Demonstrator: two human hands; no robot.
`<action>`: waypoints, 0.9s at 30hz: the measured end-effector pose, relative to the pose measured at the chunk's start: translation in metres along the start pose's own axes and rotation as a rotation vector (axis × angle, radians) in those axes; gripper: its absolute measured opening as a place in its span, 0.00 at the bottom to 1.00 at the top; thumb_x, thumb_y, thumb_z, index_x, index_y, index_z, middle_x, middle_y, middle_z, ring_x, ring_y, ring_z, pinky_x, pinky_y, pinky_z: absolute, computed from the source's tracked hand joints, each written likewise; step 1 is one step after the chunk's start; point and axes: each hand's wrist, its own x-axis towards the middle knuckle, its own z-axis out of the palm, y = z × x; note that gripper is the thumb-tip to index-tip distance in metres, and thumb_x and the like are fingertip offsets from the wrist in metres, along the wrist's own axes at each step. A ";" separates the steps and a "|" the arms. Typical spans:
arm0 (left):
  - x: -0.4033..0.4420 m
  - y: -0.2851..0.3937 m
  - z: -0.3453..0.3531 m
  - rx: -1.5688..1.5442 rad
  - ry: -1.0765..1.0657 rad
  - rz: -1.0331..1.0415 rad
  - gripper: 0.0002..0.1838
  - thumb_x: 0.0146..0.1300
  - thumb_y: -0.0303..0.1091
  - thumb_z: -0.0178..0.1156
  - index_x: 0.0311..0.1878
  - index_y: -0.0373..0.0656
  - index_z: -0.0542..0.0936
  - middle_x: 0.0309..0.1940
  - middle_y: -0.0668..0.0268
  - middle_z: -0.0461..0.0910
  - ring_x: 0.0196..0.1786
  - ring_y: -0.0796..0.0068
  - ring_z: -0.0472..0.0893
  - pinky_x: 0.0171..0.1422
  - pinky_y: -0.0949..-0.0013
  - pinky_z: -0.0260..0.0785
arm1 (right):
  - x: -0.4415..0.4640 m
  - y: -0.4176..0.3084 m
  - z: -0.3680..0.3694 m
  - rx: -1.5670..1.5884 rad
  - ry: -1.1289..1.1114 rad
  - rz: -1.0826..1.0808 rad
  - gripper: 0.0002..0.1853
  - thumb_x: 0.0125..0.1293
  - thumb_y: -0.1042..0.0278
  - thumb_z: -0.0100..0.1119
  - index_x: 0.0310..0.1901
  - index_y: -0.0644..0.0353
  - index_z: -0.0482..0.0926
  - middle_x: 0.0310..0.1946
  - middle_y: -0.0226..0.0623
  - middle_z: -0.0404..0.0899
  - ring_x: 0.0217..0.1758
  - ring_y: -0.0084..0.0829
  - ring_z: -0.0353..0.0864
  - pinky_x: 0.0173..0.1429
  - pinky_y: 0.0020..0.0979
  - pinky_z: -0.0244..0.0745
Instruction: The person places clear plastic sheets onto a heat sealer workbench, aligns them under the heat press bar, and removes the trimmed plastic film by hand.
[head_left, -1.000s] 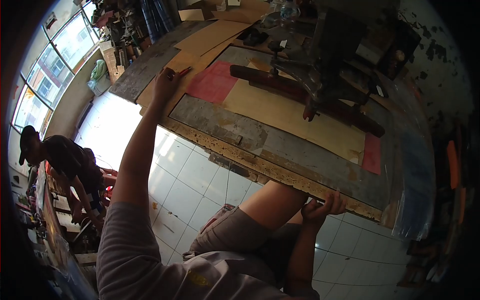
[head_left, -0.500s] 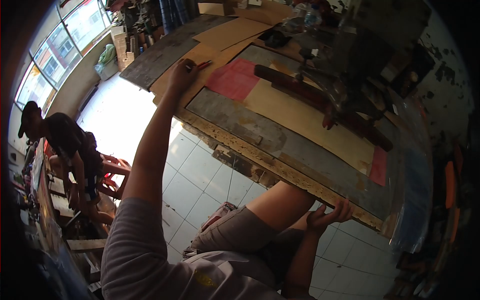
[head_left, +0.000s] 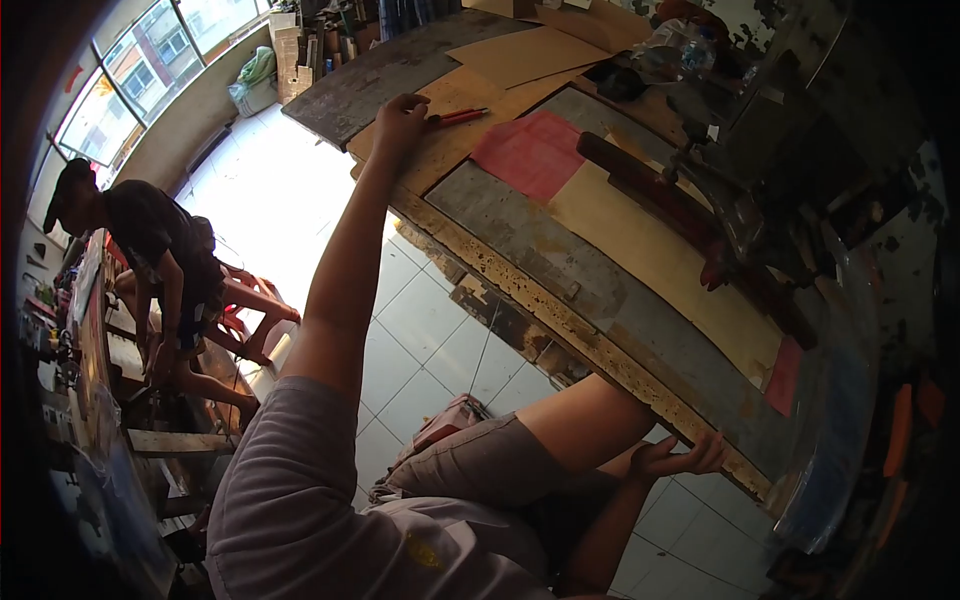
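Beside my half-curled left hand [head_left: 402, 124], the red tool [head_left: 460, 117] is pointing lengthwise right, slightly far; my curled right hand [head_left: 685, 456] is resting at the surface's edge [head_left: 600, 347]. I cannot tell either grip.

Over here I see the person's left arm [head_left: 345, 260] reaching far out ahead, nearly straight from shoulder to wrist, with the left hand [head_left: 400, 122] loosely curled at its end. The right arm [head_left: 612, 525] sits low near the body, its forearm slanting out to the right hand [head_left: 688, 457], whose fingers bend inward; I can't make out how firmly either closes.
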 end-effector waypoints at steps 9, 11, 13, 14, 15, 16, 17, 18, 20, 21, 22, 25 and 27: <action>-0.014 0.021 -0.007 0.054 -0.164 0.087 0.18 0.61 0.41 0.64 0.51 0.44 0.89 0.48 0.60 0.89 0.51 0.64 0.87 0.61 0.62 0.75 | -0.007 0.009 0.008 -0.064 0.015 -0.027 0.25 0.80 0.51 0.36 0.67 0.60 0.64 0.71 0.51 0.62 0.78 0.51 0.55 0.80 0.62 0.43; -0.013 0.020 -0.006 0.091 -0.177 0.155 0.18 0.61 0.42 0.65 0.50 0.44 0.89 0.47 0.60 0.89 0.49 0.65 0.87 0.59 0.62 0.76 | -0.007 0.008 0.010 -0.049 0.040 -0.020 0.25 0.81 0.49 0.37 0.67 0.59 0.66 0.72 0.49 0.63 0.79 0.53 0.54 0.80 0.63 0.45; -0.015 0.024 -0.006 0.092 -0.208 0.136 0.18 0.62 0.43 0.67 0.50 0.43 0.89 0.46 0.60 0.89 0.48 0.66 0.87 0.57 0.62 0.76 | -0.009 0.010 0.011 -0.046 0.049 -0.021 0.26 0.82 0.48 0.38 0.68 0.59 0.66 0.73 0.47 0.63 0.79 0.56 0.53 0.79 0.64 0.46; -0.016 0.027 -0.005 0.073 -0.231 0.084 0.18 0.62 0.44 0.67 0.50 0.43 0.89 0.46 0.60 0.90 0.47 0.66 0.87 0.57 0.62 0.76 | -0.010 0.012 0.012 -0.049 0.049 -0.020 0.26 0.82 0.48 0.37 0.68 0.58 0.66 0.73 0.47 0.63 0.79 0.56 0.52 0.79 0.64 0.46; -0.018 0.029 -0.005 0.054 -0.253 0.032 0.18 0.63 0.45 0.68 0.50 0.43 0.89 0.45 0.59 0.90 0.46 0.66 0.86 0.56 0.62 0.76 | -0.011 0.012 0.012 -0.052 0.050 -0.019 0.26 0.82 0.48 0.37 0.68 0.58 0.66 0.73 0.47 0.63 0.80 0.56 0.52 0.79 0.64 0.47; -0.017 0.028 -0.004 0.044 -0.260 0.019 0.18 0.63 0.45 0.68 0.49 0.43 0.90 0.44 0.59 0.90 0.46 0.66 0.86 0.56 0.62 0.76 | -0.011 0.012 0.012 -0.056 0.051 -0.018 0.26 0.82 0.48 0.37 0.68 0.58 0.66 0.74 0.46 0.63 0.80 0.56 0.52 0.78 0.65 0.47; -0.015 0.028 -0.003 0.032 -0.265 0.007 0.19 0.63 0.46 0.69 0.49 0.43 0.90 0.44 0.59 0.90 0.45 0.66 0.86 0.56 0.62 0.76 | -0.010 0.011 0.011 -0.051 0.051 -0.018 0.26 0.82 0.48 0.37 0.69 0.58 0.66 0.74 0.46 0.63 0.80 0.56 0.51 0.78 0.64 0.47; -0.013 0.026 -0.003 0.020 -0.270 -0.003 0.19 0.63 0.47 0.69 0.49 0.43 0.90 0.43 0.59 0.90 0.45 0.66 0.86 0.56 0.62 0.76 | -0.009 0.010 0.011 -0.047 0.052 -0.019 0.26 0.82 0.48 0.37 0.69 0.58 0.66 0.74 0.46 0.62 0.80 0.56 0.51 0.78 0.64 0.47; -0.013 0.017 0.001 0.006 -0.257 0.118 0.21 0.61 0.49 0.71 0.49 0.43 0.90 0.44 0.59 0.89 0.47 0.66 0.86 0.57 0.62 0.76 | -0.009 0.010 0.012 -0.047 0.054 -0.020 0.26 0.82 0.48 0.37 0.69 0.58 0.66 0.74 0.46 0.62 0.80 0.56 0.51 0.78 0.64 0.47; -0.016 0.024 -0.001 -0.002 -0.251 0.179 0.21 0.60 0.50 0.72 0.49 0.43 0.90 0.44 0.59 0.89 0.48 0.66 0.86 0.57 0.62 0.76 | -0.010 0.010 0.012 -0.051 0.054 -0.020 0.26 0.82 0.48 0.37 0.69 0.58 0.66 0.74 0.46 0.62 0.80 0.56 0.51 0.78 0.63 0.48; -0.019 0.031 -0.003 0.038 -0.294 0.175 0.23 0.59 0.49 0.73 0.51 0.42 0.89 0.48 0.60 0.87 0.51 0.68 0.84 0.59 0.63 0.74 | -0.010 0.011 0.012 -0.055 0.054 -0.021 0.26 0.82 0.48 0.37 0.69 0.58 0.65 0.74 0.46 0.62 0.80 0.56 0.51 0.78 0.63 0.48; -0.028 0.045 -0.004 0.161 -0.375 0.206 0.28 0.57 0.49 0.75 0.56 0.41 0.86 0.57 0.61 0.82 0.58 0.69 0.81 0.67 0.64 0.71 | -0.008 0.008 0.011 -0.055 0.055 -0.019 0.26 0.82 0.48 0.37 0.69 0.58 0.66 0.75 0.46 0.61 0.80 0.56 0.51 0.78 0.63 0.48; -0.030 0.045 -0.003 0.255 -0.368 0.291 0.33 0.55 0.51 0.76 0.59 0.41 0.84 0.62 0.62 0.80 0.62 0.66 0.80 0.71 0.63 0.70 | -0.009 0.009 0.012 -0.045 0.057 -0.015 0.26 0.82 0.48 0.37 0.69 0.58 0.66 0.75 0.46 0.62 0.80 0.56 0.50 0.78 0.63 0.47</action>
